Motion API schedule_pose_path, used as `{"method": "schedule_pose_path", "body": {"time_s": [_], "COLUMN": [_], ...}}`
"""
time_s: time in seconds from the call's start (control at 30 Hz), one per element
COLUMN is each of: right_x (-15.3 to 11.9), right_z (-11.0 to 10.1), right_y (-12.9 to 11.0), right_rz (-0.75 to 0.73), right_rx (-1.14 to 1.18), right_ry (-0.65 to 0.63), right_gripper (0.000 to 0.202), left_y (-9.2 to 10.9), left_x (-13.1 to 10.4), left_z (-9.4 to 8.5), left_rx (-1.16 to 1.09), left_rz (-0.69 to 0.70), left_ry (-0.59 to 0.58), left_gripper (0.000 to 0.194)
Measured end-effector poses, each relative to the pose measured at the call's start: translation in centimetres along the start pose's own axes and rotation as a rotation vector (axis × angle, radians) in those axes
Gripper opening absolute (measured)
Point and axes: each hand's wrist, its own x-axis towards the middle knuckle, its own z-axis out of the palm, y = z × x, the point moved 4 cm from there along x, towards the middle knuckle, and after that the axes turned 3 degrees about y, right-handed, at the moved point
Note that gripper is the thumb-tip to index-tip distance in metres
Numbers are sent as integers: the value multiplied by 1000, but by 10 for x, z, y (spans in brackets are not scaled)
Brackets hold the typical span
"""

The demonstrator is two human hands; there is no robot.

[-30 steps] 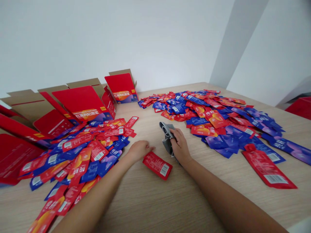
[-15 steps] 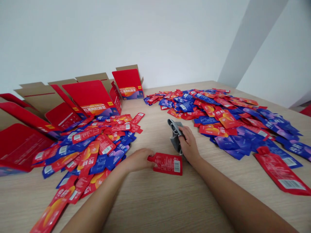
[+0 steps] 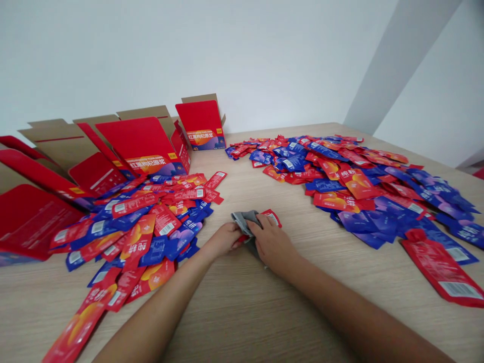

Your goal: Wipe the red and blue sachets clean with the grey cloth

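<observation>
Near the middle of the table, my left hand (image 3: 226,239) is closed on the narrow end of a red pouch (image 3: 273,217). A grey cloth (image 3: 245,218) lies over the middle of that pouch, gripped by my right hand (image 3: 273,243), whose fingers press it down. Only the pouch's far end with its barcode and a bit near my left fingers show; the cloth and right hand hide the rest.
Red and blue pouches (image 3: 138,239) lie heaped on the left, in front of open red boxes (image 3: 139,146). A larger pouch heap (image 3: 355,184) spreads across the right. One more red box (image 3: 202,123) stands at the back against the wall.
My right hand has moved left and nearer with the grey cloth, which now covers part of the red pouch. The pouch has tilted, its barcode end pointing farther back.
</observation>
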Motion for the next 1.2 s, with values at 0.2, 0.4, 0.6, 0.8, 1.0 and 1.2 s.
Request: {"method": "schedule_pose_path", "body": {"time_s": [0.2,0.4,0.6,0.8,1.0,1.2], "right_x": [7,3,3,13,6,5], "right_z": [-13,-19,1,-9,-14,-13], "right_y": [75,52,9,60,85,109], "right_rz": [355,222,43,307,385,448], "right_rx": [-110,73,7,-130,-67,227], "right_ry": [19,194,-47,8,62,342], "right_gripper": [41,49,42,38,42,43], "left_y": [5,3,2,1,2,4], "left_x": [-16,-14,-11,-10,-9,-3], "left_z": [-8,-9,-5,-9,-18,-27], "left_rx": [-12,29,49,-146,-347,-324], "left_rz": [-172,-181,-140,-85,-35,237], "left_ry": [-36,-110,-112,-41,59,270], "left_gripper": [21,26,28,32,36,23]}}
